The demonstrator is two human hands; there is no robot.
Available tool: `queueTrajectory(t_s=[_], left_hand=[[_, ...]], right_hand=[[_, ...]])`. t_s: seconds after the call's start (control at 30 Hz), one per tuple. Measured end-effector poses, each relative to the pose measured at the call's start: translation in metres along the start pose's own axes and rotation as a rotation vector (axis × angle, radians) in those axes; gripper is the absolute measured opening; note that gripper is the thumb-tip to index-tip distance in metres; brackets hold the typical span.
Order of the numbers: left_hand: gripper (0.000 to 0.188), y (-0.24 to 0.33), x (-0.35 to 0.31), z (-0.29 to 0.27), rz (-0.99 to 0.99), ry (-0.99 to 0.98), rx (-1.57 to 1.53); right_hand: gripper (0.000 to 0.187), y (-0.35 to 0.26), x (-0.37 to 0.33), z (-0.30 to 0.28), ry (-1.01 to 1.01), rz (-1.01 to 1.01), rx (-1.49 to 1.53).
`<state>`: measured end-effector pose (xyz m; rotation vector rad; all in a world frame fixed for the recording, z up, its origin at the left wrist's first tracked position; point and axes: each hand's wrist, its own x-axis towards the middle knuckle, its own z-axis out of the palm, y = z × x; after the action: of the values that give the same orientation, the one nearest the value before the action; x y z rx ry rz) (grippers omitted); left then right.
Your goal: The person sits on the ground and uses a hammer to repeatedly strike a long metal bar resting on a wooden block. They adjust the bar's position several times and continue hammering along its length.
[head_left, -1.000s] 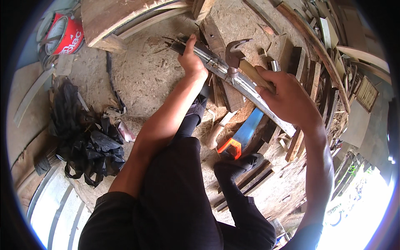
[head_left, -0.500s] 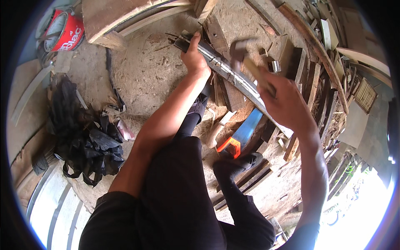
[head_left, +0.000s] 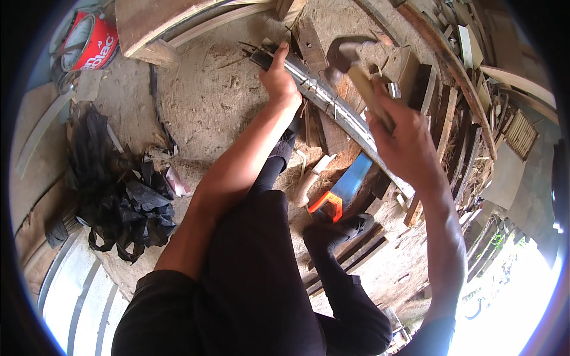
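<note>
Nail-bearing strip [head_left: 350, 124], long and grey with pale streaks along its upper face, slanting from upper left to lower right above the littered ground [head_left: 208, 118]. We note the left hand [head_left: 282, 86] wrapped around it near its upper end, thumb laid along the face, and the right hand [head_left: 407, 133] clenched on the wooden handle of a claw hammer [head_left: 363, 86], whose blurred head stands apart from the strip. As to progress, we judge the hammer work to be partway: one nail [head_left: 335, 111] projects near the middle of the face, and further slender metal pieces, apparently nails, show nearer the left hand; these seem to be what is left. How much is finished along the rest of the length we cannot tell, since the right hand covers part of our view. Among containers, we find a red can [head_left: 107, 38] at upper left, its pale interior partly visible but its contents not identifiable, and crumpled black plastic bags [head_left: 130, 196] heaped below it, in which we can make out nothing. Near the strip's lower half lie a blue-bladed saw [head_left: 351, 181] with an orange handle and, just beside it, a wooden-handled tool [head_left: 306, 187].
</note>
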<state>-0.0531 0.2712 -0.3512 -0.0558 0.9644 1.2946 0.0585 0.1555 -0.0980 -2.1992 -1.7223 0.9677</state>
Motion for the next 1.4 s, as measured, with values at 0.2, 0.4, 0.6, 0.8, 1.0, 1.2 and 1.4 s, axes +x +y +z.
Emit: queueTrajectory(t_s=[0.2, 0.4, 0.6, 0.8, 1.0, 1.2, 1.4], left_hand=[[0.028, 0.005, -0.008, -0.001, -0.025, -0.007, 0.004], [0.029, -0.003, 0.001, -0.005, 0.008, -0.032, -0.001], [0.028, -0.003, 0.0, -0.003, 0.028, 0.004, 0.031], [0.029, 0.002, 0.003, -0.002, 0.01, 0.049, -0.021], [0.032, 0.003, -0.009, 0.006, -0.096, 0.059, -0.044], [0.036, 0.003, -0.003, 0.0, 0.019, 0.021, -0.023], [0.035, 0.007, -0.008, 0.0, -0.046, 0.073, 0.024]], right_hand=[[0.041, 0.001, -0.008, -0.004, 0.034, 0.015, -0.027], [0.043, 0.015, -0.006, -0.004, -0.109, -0.049, -0.102], [0.045, 0.0, -0.005, 0.007, 0.018, -0.002, -0.021], [0.057, 0.01, -0.027, 0.03, 0.256, -0.161, -0.017], [0.064, 0.061, -0.054, 0.102, 0.296, -0.203, -0.044], [0.061, 0.052, -0.064, 0.122, 0.639, -0.235, 0.021], [0.066, 0.06, -0.076, 0.131, 0.391, 0.034, 0.157]])
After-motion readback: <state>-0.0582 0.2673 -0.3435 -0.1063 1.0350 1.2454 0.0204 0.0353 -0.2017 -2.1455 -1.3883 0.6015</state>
